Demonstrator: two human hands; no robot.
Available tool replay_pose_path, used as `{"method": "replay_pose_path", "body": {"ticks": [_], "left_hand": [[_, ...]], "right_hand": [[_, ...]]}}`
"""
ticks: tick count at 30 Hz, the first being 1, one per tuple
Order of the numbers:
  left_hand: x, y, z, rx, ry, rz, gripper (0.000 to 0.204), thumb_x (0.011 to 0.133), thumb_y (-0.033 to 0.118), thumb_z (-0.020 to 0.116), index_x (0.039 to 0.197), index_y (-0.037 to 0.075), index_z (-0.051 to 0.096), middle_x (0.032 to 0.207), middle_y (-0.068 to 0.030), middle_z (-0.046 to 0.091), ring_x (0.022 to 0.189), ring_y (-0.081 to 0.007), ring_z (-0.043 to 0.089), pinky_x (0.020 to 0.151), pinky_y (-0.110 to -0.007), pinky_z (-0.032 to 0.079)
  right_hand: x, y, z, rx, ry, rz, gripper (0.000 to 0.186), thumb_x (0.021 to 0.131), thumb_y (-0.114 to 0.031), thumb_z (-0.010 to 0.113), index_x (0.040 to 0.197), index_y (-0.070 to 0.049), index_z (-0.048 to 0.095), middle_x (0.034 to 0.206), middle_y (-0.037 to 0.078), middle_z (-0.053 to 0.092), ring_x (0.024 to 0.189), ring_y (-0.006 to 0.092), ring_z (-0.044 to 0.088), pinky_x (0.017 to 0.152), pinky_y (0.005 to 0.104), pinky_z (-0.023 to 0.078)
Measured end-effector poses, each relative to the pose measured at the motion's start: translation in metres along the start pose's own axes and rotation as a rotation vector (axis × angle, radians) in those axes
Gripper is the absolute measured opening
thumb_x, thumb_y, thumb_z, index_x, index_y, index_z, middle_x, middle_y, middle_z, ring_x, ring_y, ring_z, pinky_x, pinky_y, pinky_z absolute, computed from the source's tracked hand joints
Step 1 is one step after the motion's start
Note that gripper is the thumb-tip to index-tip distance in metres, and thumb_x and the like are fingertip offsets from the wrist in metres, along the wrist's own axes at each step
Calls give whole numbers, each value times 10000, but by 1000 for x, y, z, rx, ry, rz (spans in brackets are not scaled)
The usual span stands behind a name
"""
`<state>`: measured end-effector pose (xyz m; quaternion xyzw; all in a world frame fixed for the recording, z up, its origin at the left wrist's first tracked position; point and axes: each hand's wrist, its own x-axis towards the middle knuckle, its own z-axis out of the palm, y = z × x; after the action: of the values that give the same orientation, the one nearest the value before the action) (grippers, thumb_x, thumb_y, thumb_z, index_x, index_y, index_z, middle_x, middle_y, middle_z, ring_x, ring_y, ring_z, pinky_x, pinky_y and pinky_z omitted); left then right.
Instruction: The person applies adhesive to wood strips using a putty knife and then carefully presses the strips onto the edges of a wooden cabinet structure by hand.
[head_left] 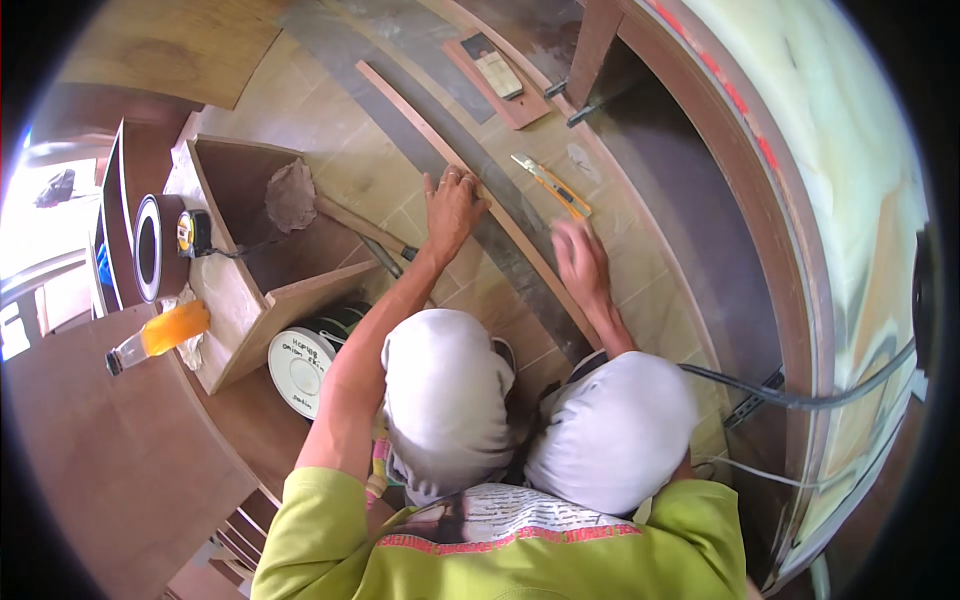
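Observation:
A long thin wooden strip [520, 240] runs slantwise over the floor in front of my knees, along dark grey flat strips [400, 130]. My left hand [456, 208] grips the strip near its middle, fingers bent over its edge. My right hand [581, 262] hovers or rests just right of the strip, smeared by motion; whether it holds anything is not clear. A yellow utility knife [556, 188] with its blade out lies just beyond the right fingers. Farther off, a sanding block [499, 76] sits on a small reddish-brown board [520, 112].
An open wooden box [225, 165] stands at left, with a mallet [350, 215] leaning in it. On it are a tape measure [193, 233], a tape roll [150, 248] and an orange bottle [165, 330]. A white-lidded can [300, 370] sits below. A cabinet frame [720, 150] and grey hose [800, 398] are at right.

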<state>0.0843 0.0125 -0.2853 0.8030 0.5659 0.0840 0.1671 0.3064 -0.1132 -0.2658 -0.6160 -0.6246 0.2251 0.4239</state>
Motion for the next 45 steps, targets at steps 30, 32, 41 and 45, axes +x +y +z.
{"method": "replay_pose_path", "body": {"ticks": [30,32,41,45], "left_hand": [[17,9,1,-66,-140,-375,840,664,189,876,1359,51,423,1573,-98,306,1465,-335,275,1102,-692,280],[16,11,-5,-87,-151,-385,827,665,187,875,1349,53,430,1572,-100,305,1465,-331,275,1097,-697,282],[22,17,-3,-106,-130,-351,821,671,209,870,1349,66,429,1552,-98,320,1429,-306,326,1060,-711,305],[17,7,0,-77,-151,-387,836,660,243,886,1347,98,433,1572,-64,303,1423,-297,350,1055,-685,316]], "right_hand": [[289,55,158,-516,-65,58,322,993,-213,416,1216,-49,582,1238,198,576,1226,363,490,990,514,393],[289,52,157,-488,-114,91,394,1023,-257,330,1305,-90,550,1296,197,555,1251,376,470,1012,516,388],[306,69,172,-528,-94,187,373,965,-219,504,1245,25,546,1235,225,570,1238,367,482,1000,524,358],[298,59,175,-484,-107,101,383,954,-218,527,1236,38,560,1233,223,567,1233,389,487,988,534,388]]}}
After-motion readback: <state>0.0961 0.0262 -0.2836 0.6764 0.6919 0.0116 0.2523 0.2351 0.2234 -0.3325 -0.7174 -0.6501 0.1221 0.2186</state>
